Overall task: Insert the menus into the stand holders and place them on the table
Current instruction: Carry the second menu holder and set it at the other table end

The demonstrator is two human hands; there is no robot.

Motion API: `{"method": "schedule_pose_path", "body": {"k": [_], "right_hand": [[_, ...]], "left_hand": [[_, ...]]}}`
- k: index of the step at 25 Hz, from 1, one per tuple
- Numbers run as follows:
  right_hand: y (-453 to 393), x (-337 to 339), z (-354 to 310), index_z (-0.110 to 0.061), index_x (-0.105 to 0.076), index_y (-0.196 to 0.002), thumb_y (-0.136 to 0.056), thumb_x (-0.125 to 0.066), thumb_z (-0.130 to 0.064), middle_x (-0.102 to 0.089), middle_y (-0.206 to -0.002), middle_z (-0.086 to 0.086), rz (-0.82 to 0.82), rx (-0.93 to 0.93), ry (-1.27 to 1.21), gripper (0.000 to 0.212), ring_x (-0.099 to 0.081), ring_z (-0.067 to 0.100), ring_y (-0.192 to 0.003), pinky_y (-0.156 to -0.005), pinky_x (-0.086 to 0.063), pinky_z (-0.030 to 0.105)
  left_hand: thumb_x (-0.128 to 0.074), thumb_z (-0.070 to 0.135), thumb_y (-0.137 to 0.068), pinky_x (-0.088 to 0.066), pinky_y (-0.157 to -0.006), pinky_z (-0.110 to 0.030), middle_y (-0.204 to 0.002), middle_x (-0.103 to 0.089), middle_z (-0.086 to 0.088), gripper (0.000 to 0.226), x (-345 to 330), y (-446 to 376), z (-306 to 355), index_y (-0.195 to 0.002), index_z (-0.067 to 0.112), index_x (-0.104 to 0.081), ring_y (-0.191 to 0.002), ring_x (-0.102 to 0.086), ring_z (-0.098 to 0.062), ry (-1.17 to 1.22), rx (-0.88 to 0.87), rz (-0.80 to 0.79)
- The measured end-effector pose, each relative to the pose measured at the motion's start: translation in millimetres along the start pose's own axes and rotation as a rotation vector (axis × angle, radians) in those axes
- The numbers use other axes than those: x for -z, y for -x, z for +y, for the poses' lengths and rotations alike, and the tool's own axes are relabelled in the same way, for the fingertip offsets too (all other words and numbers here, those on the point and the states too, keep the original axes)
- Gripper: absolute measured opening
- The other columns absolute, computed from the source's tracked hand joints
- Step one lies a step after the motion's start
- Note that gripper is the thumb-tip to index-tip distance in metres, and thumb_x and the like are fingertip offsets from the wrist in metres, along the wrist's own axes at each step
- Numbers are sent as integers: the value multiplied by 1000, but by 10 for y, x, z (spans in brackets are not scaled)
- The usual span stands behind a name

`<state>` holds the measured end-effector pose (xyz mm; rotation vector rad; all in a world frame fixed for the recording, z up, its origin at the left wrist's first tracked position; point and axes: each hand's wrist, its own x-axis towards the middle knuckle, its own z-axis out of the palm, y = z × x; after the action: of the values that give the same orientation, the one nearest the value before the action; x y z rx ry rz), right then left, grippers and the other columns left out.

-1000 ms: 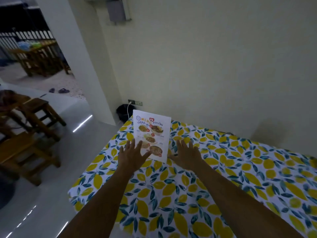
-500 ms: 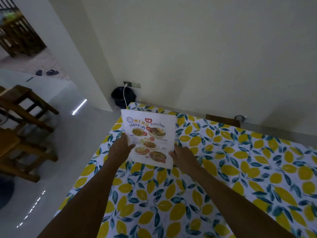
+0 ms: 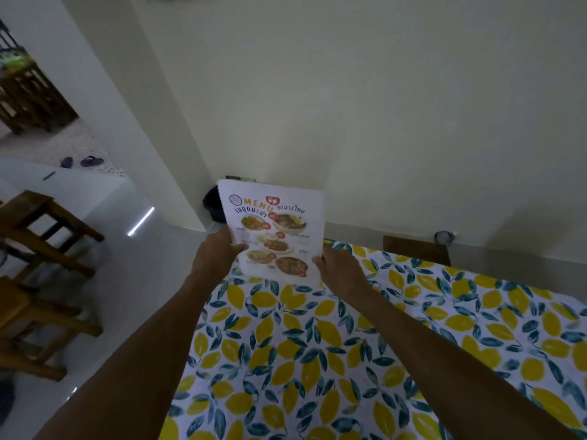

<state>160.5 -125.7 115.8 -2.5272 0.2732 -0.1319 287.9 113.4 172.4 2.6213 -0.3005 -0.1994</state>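
Menu held upright, printed side to cam, lifted above far left corner of bench w/ lemon-print cloth. Left hand pinched its left edge, thumb on front; right hand gripped lower right corner.

A cream wall runs along the far side. Low against it sits a dark bin, partly hidden. Wooden chairs stand on the pale glossy floor to the left. Through the doorway, a pair of dark sandals lies near a wooden slatted frame.
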Motion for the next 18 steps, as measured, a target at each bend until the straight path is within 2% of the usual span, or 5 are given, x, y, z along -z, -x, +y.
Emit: {"method": "schedule_pose_path", "body": {"k": [4, 7, 12, 15, 18], "right_hand": [[-527, 129, -124, -1, -53, -110, -98, -45, -32, -67, -95, 26, 79, -16, 23, 35, -63, 42, -82, -67, -51, 44], [-967, 27, -167, -3, -53, -100, -98, -47, -32, -67, -90, 23, 135, -84, 71, 30, -63, 40, -79, -64, -48, 42], [-1497, -509, -133, -4, -54, -101, -96, -49, -32, -68, -90, 23, 135, -178, 96, 29, -64, 40, -81, -68, -51, 43], [-1628, -844, -102, -4, -54, -103, -97, -47, -32, -68, -91, 22, 123, -199, 83, 29, -64, 39, -82, -69, -50, 42], [-1657, -1023, -45, -5, -53, -98, -98, -46, -32, -68, -88, 20, 153, -234, 46, 28, -63, 38, -81, -65, -46, 39]], "left_hand": [[-71, 42, -82, -55, -76, -45, -111, -70, -15, 51, 250, -553, 81, -117, 11, -50, -96, -67, -35, -34, -116, 2], [-72, 40, -82, -54, -74, -42, -110, -69, -17, 52, 238, -1085, 31, -116, 8, -48, -95, -66, -37, -7, -150, -3], [-71, 46, -79, -58, -76, -52, -111, -68, -16, 57, -142, -1863, -528, -117, 13, -45, -94, -67, -36, 43, -171, -82], [-71, 46, -79, -58, -77, -50, -111, -69, -16, 55, -300, -2053, -771, -115, 13, -46, -94, -68, -36, 55, -190, -90], [-70, 38, -84, -55, -75, -44, -110, -68, -21, 52, -370, -2121, -814, -117, 5, -50, -96, -66, -39, -1, -239, -84]]}}
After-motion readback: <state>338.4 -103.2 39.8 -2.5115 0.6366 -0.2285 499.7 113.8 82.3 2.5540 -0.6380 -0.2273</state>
